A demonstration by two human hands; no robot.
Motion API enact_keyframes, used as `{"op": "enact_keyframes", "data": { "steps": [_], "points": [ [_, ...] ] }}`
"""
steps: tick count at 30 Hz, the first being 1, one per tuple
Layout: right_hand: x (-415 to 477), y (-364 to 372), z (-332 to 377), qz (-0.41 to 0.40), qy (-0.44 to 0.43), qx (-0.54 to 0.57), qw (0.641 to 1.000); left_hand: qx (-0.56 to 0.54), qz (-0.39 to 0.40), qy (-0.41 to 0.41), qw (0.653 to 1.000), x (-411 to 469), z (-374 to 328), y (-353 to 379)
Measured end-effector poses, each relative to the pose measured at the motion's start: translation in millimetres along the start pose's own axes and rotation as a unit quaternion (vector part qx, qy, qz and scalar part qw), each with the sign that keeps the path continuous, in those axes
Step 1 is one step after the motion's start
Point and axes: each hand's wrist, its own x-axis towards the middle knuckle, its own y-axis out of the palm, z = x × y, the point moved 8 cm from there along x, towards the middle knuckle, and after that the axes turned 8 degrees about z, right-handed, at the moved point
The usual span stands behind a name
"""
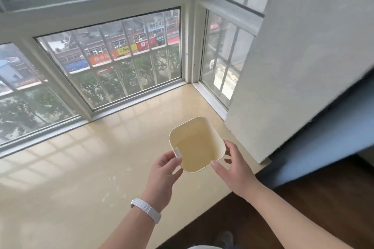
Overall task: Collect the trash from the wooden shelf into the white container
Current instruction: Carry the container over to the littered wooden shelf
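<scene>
A square white container (197,144) with rounded corners sits on the glossy cream window ledge (81,178), near the ledge's right end. Nothing lies inside it. My left hand (165,172) grips its near-left rim by a small white tab, thumb on the edge. My right hand (232,166) holds the near-right corner, fingers curled round the outer wall. A white watch band is on my left wrist. No trash and no wooden shelf show in this view.
Large barred windows (113,60) rise behind and to the right of the ledge. A white wall panel (293,66) stands right beside the container. Dark wooden floor (303,208) lies below the ledge's front edge at the lower right.
</scene>
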Motion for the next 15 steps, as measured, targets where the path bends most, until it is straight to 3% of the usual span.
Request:
{"op": "enact_keyframes", "data": {
  "steps": [15],
  "points": [
    [-84,-174,-108,-0.195,0.074,0.069,0.976,0.15,0.139,-0.069,0.977,59,42,217]
  ]
}}
